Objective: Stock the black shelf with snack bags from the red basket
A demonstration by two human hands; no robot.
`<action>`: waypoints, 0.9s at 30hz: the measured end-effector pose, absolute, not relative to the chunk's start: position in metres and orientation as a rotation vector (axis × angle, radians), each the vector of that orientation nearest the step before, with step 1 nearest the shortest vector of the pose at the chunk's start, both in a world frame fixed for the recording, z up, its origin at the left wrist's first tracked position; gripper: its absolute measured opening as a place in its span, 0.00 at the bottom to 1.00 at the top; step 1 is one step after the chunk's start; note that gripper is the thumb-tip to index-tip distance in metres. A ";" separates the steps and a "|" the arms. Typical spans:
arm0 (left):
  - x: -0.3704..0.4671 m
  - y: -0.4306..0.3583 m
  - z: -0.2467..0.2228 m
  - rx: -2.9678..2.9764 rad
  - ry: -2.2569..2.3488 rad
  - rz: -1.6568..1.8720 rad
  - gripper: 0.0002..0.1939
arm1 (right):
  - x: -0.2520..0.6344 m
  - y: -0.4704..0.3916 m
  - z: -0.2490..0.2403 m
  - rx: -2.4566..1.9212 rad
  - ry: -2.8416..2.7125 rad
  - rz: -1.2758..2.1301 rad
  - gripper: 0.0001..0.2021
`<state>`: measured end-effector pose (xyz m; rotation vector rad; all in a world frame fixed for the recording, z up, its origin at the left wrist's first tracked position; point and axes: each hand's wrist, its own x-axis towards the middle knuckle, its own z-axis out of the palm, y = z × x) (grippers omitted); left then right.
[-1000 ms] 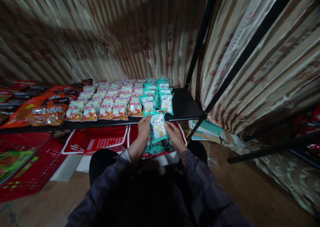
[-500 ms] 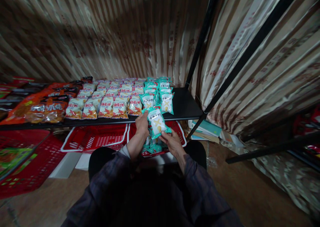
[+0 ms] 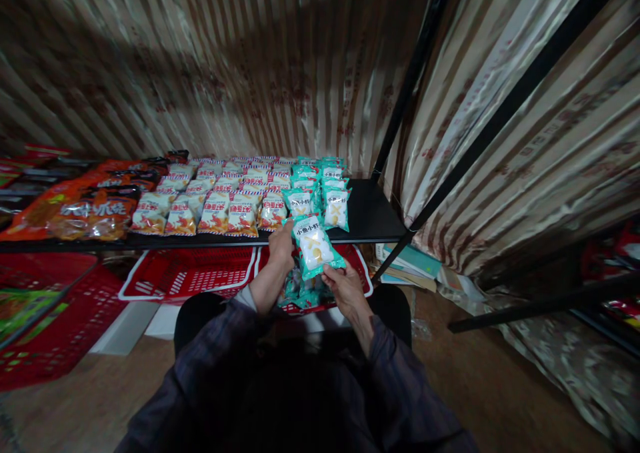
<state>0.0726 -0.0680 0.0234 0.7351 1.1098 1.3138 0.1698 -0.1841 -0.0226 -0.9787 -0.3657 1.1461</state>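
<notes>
Between my two hands is a teal and white snack bag [image 3: 314, 243], its printed front facing up, in front of the shelf edge. My left hand [image 3: 281, 248] grips its upper left side, thumb on the near face. My right hand [image 3: 345, 285] pinches its lower right corner. Just behind it on the black shelf [image 3: 370, 210], matching teal bags [image 3: 337, 208] stand in two columns. Below my hands, more teal bags [image 3: 300, 292] lie in a red basket [image 3: 357, 260] with a white rim, partly hidden by the held bag and my hands.
Left of the teal bags stand rows of white and orange snack bags [image 3: 243, 213], then orange bags [image 3: 100, 213]. Another red basket [image 3: 193, 273] is under the shelf, and a larger one [image 3: 60, 353] stands left. Black posts [image 3: 465, 146] rise at right, near papers [image 3: 413, 260].
The view has shifted slightly. Both hands keep hold of the same teal bag, which has barely moved and stays in front of the shelf edge.
</notes>
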 end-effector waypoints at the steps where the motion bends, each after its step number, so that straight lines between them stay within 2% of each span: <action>1: 0.072 -0.072 0.025 0.728 1.110 1.280 0.15 | 0.169 -0.184 -0.022 -0.984 -0.356 1.125 0.18; 6: 0.067 -0.095 0.028 0.831 0.974 1.056 0.24 | 0.171 -0.180 -0.014 -0.988 -0.358 1.045 0.17; 10: 0.065 -0.110 0.025 0.872 0.892 0.966 0.24 | 0.171 -0.176 -0.011 -0.990 -0.368 1.009 0.17; 17: 0.065 -0.118 0.017 0.780 0.843 1.060 0.24 | 0.164 -0.177 -0.014 -1.023 -0.398 1.010 0.18; 27: 0.062 -0.103 0.009 0.978 1.072 1.266 0.28 | 0.157 -0.175 -0.017 -1.133 -0.471 0.841 0.18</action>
